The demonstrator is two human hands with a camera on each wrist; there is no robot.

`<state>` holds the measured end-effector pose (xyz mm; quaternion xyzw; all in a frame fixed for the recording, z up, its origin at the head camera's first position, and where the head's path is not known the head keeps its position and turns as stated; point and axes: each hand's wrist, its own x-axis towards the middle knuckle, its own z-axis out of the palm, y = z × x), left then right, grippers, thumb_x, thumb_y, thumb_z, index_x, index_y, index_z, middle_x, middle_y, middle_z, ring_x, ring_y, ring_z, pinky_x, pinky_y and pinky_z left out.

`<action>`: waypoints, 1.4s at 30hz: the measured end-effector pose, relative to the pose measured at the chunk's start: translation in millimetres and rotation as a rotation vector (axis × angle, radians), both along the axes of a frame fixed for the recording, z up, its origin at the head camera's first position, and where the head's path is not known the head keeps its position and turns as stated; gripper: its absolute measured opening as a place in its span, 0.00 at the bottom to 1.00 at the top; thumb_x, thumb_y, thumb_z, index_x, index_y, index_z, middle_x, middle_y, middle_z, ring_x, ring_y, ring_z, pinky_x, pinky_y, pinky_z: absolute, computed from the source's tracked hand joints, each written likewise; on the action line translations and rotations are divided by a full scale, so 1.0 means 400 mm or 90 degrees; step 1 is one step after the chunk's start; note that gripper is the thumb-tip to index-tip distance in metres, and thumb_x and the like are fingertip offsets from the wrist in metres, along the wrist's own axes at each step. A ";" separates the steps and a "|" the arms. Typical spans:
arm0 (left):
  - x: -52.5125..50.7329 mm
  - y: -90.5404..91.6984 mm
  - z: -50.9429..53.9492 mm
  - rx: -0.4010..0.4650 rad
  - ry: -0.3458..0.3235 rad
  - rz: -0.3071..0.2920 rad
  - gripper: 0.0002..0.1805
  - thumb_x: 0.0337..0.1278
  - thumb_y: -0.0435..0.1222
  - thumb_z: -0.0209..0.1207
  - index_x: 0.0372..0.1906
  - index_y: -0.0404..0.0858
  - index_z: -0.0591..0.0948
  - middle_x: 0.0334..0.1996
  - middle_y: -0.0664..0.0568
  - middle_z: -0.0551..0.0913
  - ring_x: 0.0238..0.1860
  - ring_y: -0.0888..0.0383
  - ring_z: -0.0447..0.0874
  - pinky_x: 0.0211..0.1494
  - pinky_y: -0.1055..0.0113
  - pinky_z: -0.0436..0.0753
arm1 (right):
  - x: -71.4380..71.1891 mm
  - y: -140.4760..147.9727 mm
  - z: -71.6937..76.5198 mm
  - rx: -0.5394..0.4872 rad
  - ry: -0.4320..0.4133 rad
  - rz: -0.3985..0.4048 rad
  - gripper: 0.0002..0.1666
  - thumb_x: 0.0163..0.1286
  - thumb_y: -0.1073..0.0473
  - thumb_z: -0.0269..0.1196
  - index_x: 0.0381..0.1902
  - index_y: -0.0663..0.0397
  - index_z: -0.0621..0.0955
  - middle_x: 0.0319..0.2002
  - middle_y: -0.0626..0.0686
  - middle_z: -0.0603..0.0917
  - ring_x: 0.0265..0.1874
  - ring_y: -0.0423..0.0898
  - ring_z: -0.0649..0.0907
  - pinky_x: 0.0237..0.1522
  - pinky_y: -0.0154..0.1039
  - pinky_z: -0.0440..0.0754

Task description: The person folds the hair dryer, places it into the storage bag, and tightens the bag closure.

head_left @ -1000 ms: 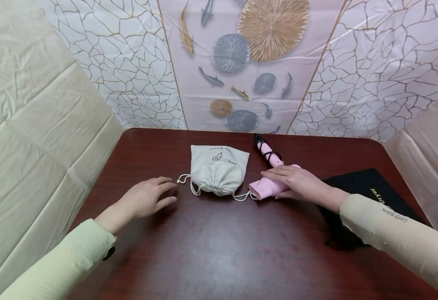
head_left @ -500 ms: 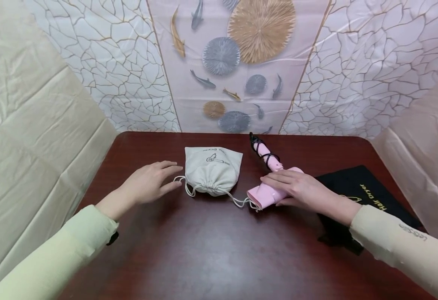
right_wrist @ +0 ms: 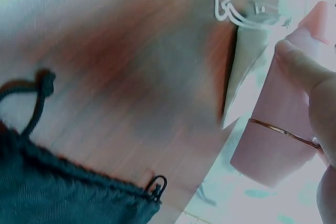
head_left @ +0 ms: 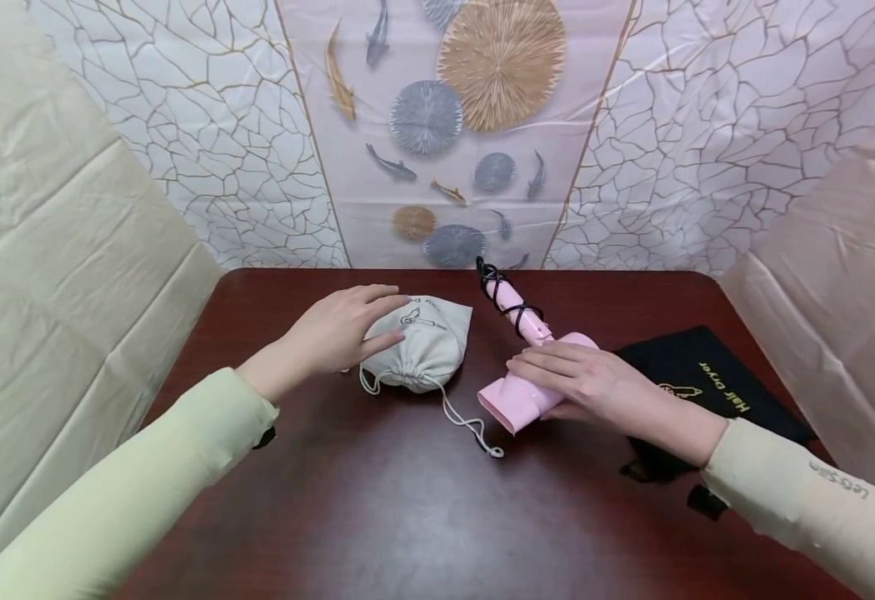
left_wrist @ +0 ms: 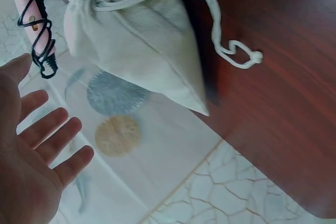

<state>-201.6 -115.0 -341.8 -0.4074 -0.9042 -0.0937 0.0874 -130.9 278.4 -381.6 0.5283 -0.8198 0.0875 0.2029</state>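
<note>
My right hand (head_left: 606, 383) grips a pink hair dryer (head_left: 516, 400) around its barrel, the thumb on the near side in the right wrist view. The dryer's handle (head_left: 508, 298) points away toward the back, with a black cord wound around it. A cream drawstring bag (head_left: 430, 337), printed with a small dryer drawing, lies left of the dryer. Over the bag's left part hovers my left hand (head_left: 332, 329), fingers spread and holding nothing. In the left wrist view that hand (left_wrist: 31, 166) is apart from the bag (left_wrist: 136, 51).
A black drawstring bag (head_left: 715, 375) marked "Hair Dryer" in gold lies at the right, partly under my right forearm. The cream bag's white cord (head_left: 467, 421) trails across the dark red table (head_left: 407, 508). Patterned cloth (head_left: 452, 150) hangs behind the table's back edge.
My left hand has moved right and forward, from beside the cream bag to over it. The dryer, still held, has come slightly nearer, and its nozzle is apart from the white cord.
</note>
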 end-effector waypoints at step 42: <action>-0.078 0.218 -0.036 -0.121 0.033 -0.099 0.40 0.61 0.68 0.66 0.67 0.45 0.84 0.60 0.52 0.86 0.64 0.49 0.81 0.70 0.51 0.74 | 0.046 -0.098 -0.035 0.041 0.060 0.095 0.37 0.70 0.49 0.66 0.73 0.59 0.77 0.71 0.54 0.81 0.68 0.52 0.82 0.70 0.49 0.78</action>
